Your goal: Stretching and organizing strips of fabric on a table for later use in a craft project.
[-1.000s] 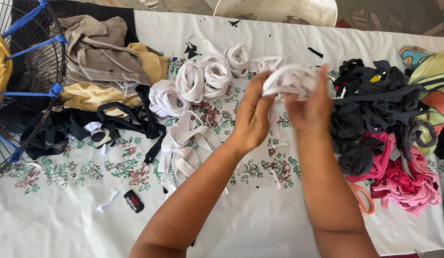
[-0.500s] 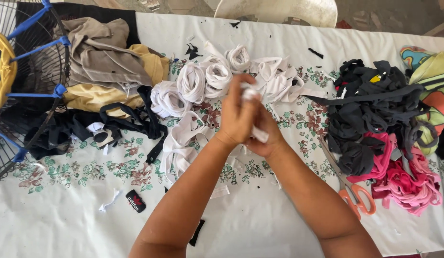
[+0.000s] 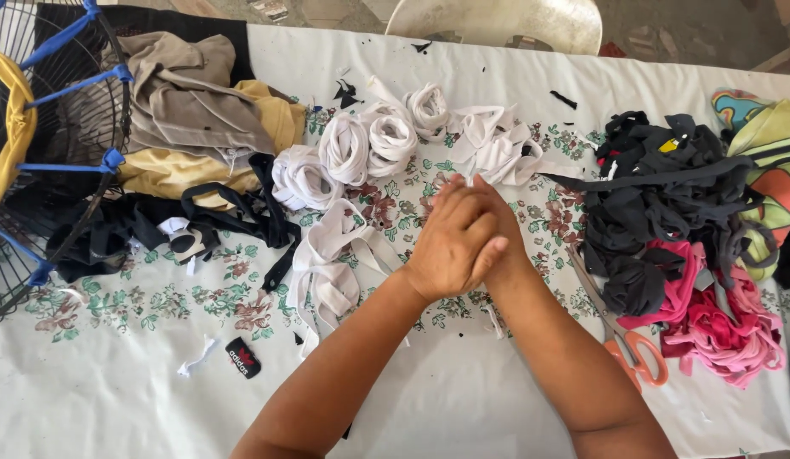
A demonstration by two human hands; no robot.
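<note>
Hands pressed together over a white fabric strip, several rolls done, loose strips left

The left hand (image 3: pixel 453 246) lies curled over the right hand (image 3: pixel 497 234), both closed tight together; a bit of white strip (image 3: pixel 468 176) shows at the fingertips, though how much they hold I cannot tell. Just beyond the hands sit several finished white rolls (image 3: pixel 365 144); loose white strips (image 3: pixel 331 263) lie left of the left hand, still unrolled. Right of the right hand, a dark and pink strip heap (image 3: pixel 667 238) and orange-handled scissors (image 3: pixel 633 353) rest on the table (image 3: pixel 463 399).
</note>
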